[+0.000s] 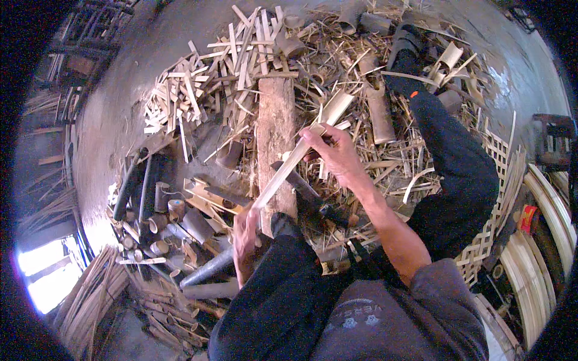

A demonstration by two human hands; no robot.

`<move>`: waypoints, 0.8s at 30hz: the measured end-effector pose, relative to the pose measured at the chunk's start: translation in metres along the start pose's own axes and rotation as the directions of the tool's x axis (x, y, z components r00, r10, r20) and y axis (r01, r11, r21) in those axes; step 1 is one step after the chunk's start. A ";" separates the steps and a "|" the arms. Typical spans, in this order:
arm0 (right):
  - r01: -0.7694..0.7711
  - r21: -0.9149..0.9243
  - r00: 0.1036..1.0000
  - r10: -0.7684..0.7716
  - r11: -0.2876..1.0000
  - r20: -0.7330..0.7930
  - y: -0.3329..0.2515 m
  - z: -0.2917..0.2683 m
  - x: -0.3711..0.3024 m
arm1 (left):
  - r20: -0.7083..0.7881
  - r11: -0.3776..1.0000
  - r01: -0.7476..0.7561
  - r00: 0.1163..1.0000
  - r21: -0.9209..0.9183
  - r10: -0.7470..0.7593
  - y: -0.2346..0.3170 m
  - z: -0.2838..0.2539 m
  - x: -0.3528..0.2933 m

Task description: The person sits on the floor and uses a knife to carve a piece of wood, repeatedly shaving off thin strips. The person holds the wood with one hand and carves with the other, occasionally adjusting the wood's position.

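Note:
A long pale bamboo strip (282, 174) slants across in front of me, above a rough wooden beam (276, 108). My left hand (245, 231) is closed round its lower end, close to my left knee. Further up the strip, my right hand (334, 151) pinches it between thumb and fingers. Just beyond that hand lies a wider split bamboo piece (338, 107), and I cannot tell whether the fingers touch it. Under my right wrist a dark, long object (301, 185) rests across the beam; its kind is unclear.
Cut bamboo slats (180, 93) form a heap at the far left. Shavings and bamboo tubes (379, 114) litter the floor beyond the beam. Dark bamboo sections (195, 225) pile up at my left. A woven lattice (494, 174) and curved pale strips (527, 271) stand at my right.

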State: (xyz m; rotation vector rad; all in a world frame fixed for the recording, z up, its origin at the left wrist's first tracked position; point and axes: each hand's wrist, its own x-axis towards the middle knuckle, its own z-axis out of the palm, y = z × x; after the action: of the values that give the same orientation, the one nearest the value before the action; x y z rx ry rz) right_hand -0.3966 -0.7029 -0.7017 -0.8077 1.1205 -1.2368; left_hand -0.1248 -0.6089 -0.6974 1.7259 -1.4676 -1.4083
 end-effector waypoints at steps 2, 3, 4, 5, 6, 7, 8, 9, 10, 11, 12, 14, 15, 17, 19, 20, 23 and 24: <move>-0.007 -0.023 1.000 0.008 1.000 0.029 -0.005 -0.003 0.001 | -0.177 0.981 -0.029 0.982 0.190 0.063 0.045 0.001 0.004; -0.011 -0.033 0.999 0.012 0.999 0.051 -0.007 -0.002 0.001 | -0.225 0.969 -0.024 0.971 0.244 0.081 0.055 -0.001 0.010; -0.072 -0.178 0.996 0.080 0.981 0.039 -0.022 -0.008 -0.001 | -0.178 0.962 -0.112 0.971 0.249 0.159 0.049 0.002 0.032; -0.050 -0.168 0.996 0.061 0.985 0.061 -0.018 -0.007 -0.001 | -0.164 0.948 -0.177 0.960 0.266 0.226 0.043 -0.003 0.041; -0.029 -0.158 0.996 0.042 0.987 0.082 -0.009 -0.007 -0.001 | -0.147 0.928 -0.242 0.945 0.282 0.292 0.040 -0.006 0.046; -0.013 -0.149 0.994 0.030 0.989 0.107 -0.007 -0.003 -0.002 | -0.035 0.949 -0.221 0.971 0.226 0.235 0.039 0.000 0.045; 0.014 -0.098 0.996 -0.005 0.995 0.092 -0.006 0.002 -0.004 | 0.083 0.966 -0.194 0.980 0.171 0.182 0.041 0.015 0.043; -0.042 -0.224 0.997 0.054 0.974 0.048 -0.006 0.003 -0.004 | 0.200 0.979 -0.162 0.970 0.122 0.136 0.043 0.031 0.041; -0.100 -0.343 0.995 0.103 0.934 -0.009 -0.005 0.002 -0.003 | 0.220 0.999 0.045 0.975 -0.009 -0.042 0.054 0.047 0.035; -0.161 -0.451 0.987 0.143 0.878 -0.074 -0.006 0.001 -0.003 | 0.265 0.959 0.252 0.941 -0.128 -0.212 0.067 0.061 0.027; 0.030 -0.675 0.987 -0.127 0.737 -0.095 0.005 0.004 -0.005 | 0.238 0.968 0.158 0.965 -0.195 -0.109 0.064 0.074 0.022; 0.218 -0.781 0.945 -0.326 0.586 0.019 0.007 0.012 -0.016 | 0.120 0.857 0.220 0.975 -0.466 -0.185 0.056 0.090 0.012; 0.242 -0.836 0.942 -0.326 0.493 0.080 0.013 0.010 -0.023 | 0.069 0.774 0.230 0.969 -0.590 -0.235 0.052 0.096 0.010; 0.211 -0.778 0.977 -0.098 0.592 0.190 0.029 0.010 -0.050 | -0.019 0.826 0.205 0.967 -0.525 -0.253 0.052 0.084 0.018; 0.339 -0.729 0.941 -0.211 0.594 0.266 0.067 0.007 -0.084 | -0.042 0.803 0.201 0.962 -0.561 -0.270 0.030 0.073 0.035; 0.303 -0.705 0.952 -0.178 0.641 0.247 0.066 0.005 -0.099 | -0.149 0.869 0.097 0.970 -0.486 -0.192 0.021 0.062 0.044; 0.042 -0.748 0.997 0.024 0.663 0.078 0.064 -0.026 -0.114 | -0.397 0.830 -0.047 0.892 -0.556 -0.215 -0.045 -0.007 0.093; -0.072 -0.770 0.994 0.110 0.634 -0.002 0.067 -0.037 -0.118 | -0.463 0.929 -0.090 0.881 -0.360 -0.094 -0.044 -0.039 0.110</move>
State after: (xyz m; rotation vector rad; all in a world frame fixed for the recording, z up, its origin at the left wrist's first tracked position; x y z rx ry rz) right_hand -0.4068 -0.5713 -0.7501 -1.3895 1.6632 -0.5950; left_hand -0.0813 -0.7054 -0.7635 1.6641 -0.8664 -1.0679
